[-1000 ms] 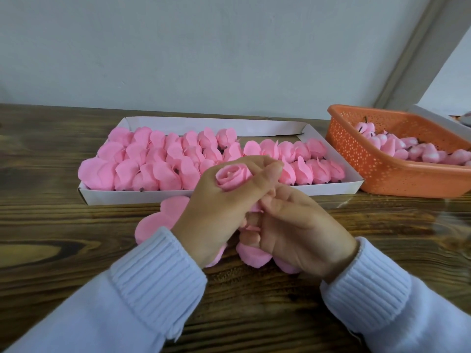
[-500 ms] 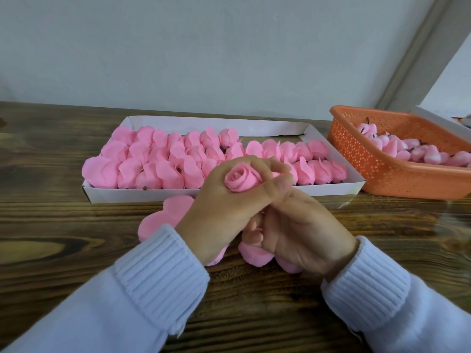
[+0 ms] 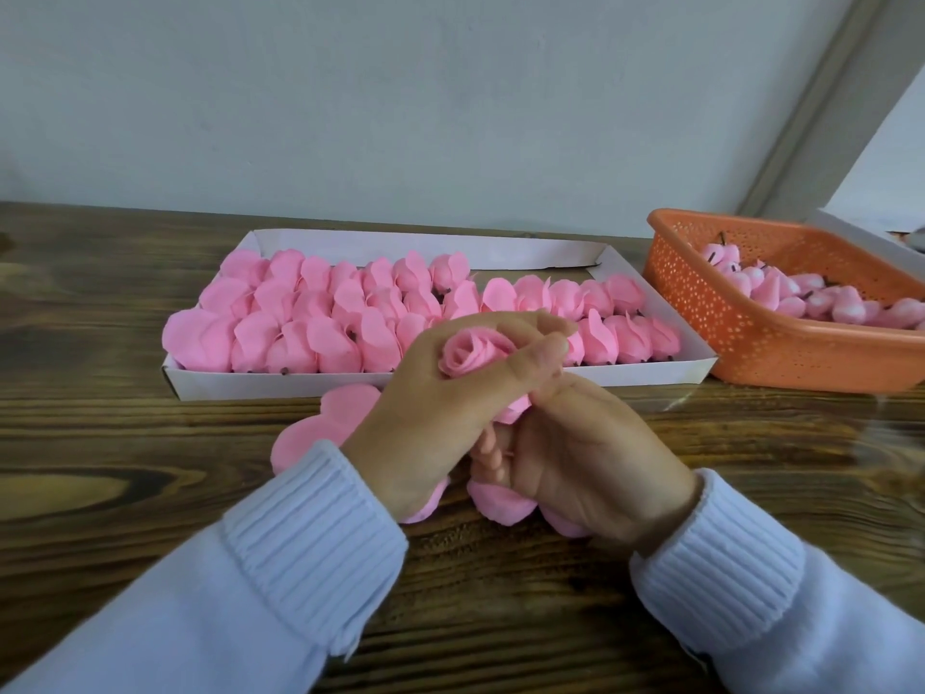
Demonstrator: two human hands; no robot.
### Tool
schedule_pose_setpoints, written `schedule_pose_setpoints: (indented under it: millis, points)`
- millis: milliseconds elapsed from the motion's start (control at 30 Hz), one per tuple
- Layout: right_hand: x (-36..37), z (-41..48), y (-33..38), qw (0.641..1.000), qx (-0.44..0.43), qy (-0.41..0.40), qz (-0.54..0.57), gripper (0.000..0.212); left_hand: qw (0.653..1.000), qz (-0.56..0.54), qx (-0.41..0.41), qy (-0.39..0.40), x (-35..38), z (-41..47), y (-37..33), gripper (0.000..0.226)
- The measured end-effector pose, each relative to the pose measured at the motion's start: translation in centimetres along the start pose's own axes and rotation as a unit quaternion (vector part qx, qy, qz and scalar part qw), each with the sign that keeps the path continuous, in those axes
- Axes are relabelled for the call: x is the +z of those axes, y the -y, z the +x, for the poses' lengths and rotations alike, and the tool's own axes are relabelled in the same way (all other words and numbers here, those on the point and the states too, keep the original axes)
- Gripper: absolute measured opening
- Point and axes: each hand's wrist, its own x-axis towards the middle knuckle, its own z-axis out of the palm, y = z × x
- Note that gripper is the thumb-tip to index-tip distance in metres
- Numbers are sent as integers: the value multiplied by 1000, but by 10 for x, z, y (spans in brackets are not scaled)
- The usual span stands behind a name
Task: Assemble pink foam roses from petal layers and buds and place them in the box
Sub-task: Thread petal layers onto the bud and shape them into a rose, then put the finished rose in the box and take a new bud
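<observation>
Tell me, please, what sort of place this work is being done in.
Probably a small craft or piecework bench: a dark wooden table, a shallow white cardboard box of finished pink foam roses, and an orange perforated plastic basket of pink buds.

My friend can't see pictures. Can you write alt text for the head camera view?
A left hand grips a pink foam rose while the right hand holds it from below, above a wooden table. Behind them a white box holds rows of pink roses; an orange basket of buds sits to its right, and loose petal layers lie under the hands.
</observation>
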Motion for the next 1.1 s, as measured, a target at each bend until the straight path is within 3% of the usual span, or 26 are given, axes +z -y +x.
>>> schedule_pose_setpoints:
  millis: [133,200,367,500,667,867,1100]
  points:
    - [5,-1,0,1000,7,-26,-14,22,1000,-3,1,-15,2,0,-6,43]
    - [7,-1,0,999,-12,-37,-15,25,999,-2,0,-36,-1,1,-5,59]
    - [7,-1,-1,997,-33,-48,-44,21,999,28,4,-21,-4,3,-3,26]
    - [7,0,-1,998,-20,-48,-33,32,1000,20,9,10,-3,1,-5,32]
    - [6,0,0,993,-66,-56,-76,29,997,60,24,-38,-3,5,0,40]
    - [6,-1,1,920,-183,-96,-334,27,996,66,28,-52,-1,4,2,26]
    - [2,-3,5,858,-166,-119,-471,23,991,96,42,-84,-1,7,2,35]
